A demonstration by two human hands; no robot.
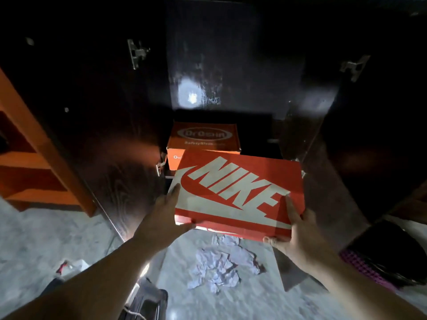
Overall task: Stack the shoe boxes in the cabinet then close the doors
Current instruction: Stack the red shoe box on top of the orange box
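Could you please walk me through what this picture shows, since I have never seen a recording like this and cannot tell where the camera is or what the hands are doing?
There is no machine here: a person wears a wide-angle camera on the head, so you look forward and down along their own arms. That lens bends the edges of the picture.

The left hand and the right hand grip the two near corners of a red Nike box, thumbs on the lid, carrying it toward a dark cabinet. Both doors stand open: the left door and the right door.

Inside, an orange box already sits on the cabinet floor; the Nike box overlaps its front edge in the view.

On the pale floor below lies crumpled paper.
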